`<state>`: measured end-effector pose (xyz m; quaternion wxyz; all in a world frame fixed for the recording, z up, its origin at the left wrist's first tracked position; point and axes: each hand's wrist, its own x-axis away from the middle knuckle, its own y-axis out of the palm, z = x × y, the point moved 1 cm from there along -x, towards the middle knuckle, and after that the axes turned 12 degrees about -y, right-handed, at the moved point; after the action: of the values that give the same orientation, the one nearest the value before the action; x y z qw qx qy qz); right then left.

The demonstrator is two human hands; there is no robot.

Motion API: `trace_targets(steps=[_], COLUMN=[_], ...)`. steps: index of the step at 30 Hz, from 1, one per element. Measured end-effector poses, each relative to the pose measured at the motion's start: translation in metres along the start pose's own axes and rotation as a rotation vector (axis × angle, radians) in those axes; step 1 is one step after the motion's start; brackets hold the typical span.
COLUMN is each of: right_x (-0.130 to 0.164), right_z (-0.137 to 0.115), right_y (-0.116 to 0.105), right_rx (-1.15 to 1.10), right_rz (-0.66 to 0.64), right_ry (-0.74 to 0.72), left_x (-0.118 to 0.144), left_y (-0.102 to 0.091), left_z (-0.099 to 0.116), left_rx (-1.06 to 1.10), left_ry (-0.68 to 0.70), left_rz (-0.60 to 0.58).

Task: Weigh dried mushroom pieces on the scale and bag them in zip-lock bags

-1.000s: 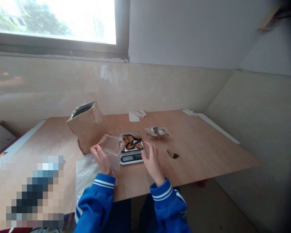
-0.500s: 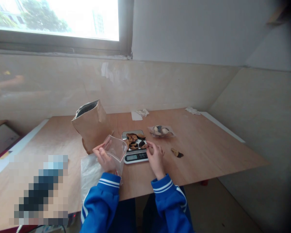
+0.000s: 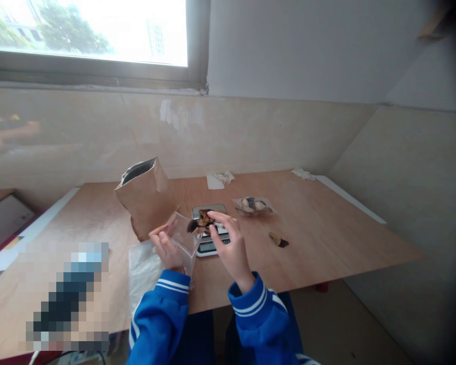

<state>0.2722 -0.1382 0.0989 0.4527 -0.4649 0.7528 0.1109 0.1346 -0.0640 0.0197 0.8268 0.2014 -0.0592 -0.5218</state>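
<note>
My left hand [image 3: 166, 248] holds a clear plastic bag [image 3: 183, 234] with its mouth open toward the right. My right hand [image 3: 228, 243] grips a bunch of brown and dark dried slices [image 3: 199, 222] right at the bag's mouth. Behind my hands a small digital kitchen scale [image 3: 210, 246] sits on the wooden table [image 3: 319, 228]; my right hand covers most of its platform. Both sleeves are blue with white stripes.
A brown paper bag [image 3: 144, 197] stands open left of the scale. A filled clear packet [image 3: 253, 205] lies behind the scale, a stray dried slice [image 3: 278, 240] to its right. Flat clear bags [image 3: 142, 271] lie under my left wrist. Crumpled paper [image 3: 220, 178] sits near the wall.
My right hand went from resting by the scale to picking slices off its platform, then carried them left to the open bag. My left hand kept holding the bag.
</note>
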Motion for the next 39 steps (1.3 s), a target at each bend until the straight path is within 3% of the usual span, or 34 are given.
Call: trace_targets(steps=[5,11,17,21,25,27,31,33,39], right_x=[0.022,0.049,0.051,0.042,0.027,0.02,0.012,0.012,0.022], right_z=[0.034,0.063,0.06,0.05,0.023,0.007,-0.014,-0.015,0.011], right_y=[0.006,0.017,0.018,0.008,-0.003,-0.005,-0.005,-0.005,-0.004], right_rx=[0.07,0.296,0.359,0.287,0.152,0.132,0.119,0.097,0.024], right_rz=[-0.054,-0.25,-0.225,-0.002,0.205,0.175,-0.152,-0.235,-0.118], right_ry=[0.053,0.14,0.208,0.267,0.212,0.147,-0.011,-0.027,0.056], left_x=[0.0,0.001,0.008,0.009,0.01,0.01,0.011,0.011,0.015], left_y=[0.001,0.001,0.003,0.004,0.004,0.004,0.004,0.003,0.007], left_z=[0.002,0.003,0.011,0.012,0.012,0.012,0.012,0.012,0.017], left_rx=[0.005,0.019,0.041,0.049,0.055,0.047,0.062,0.063,0.072], left_ry=[0.014,0.013,0.032,0.032,0.056,0.063,0.091,0.102,0.126], left_rz=[-0.001,-0.03,-0.04,-0.039,-0.047,-0.049,-0.071,-0.081,-0.051])
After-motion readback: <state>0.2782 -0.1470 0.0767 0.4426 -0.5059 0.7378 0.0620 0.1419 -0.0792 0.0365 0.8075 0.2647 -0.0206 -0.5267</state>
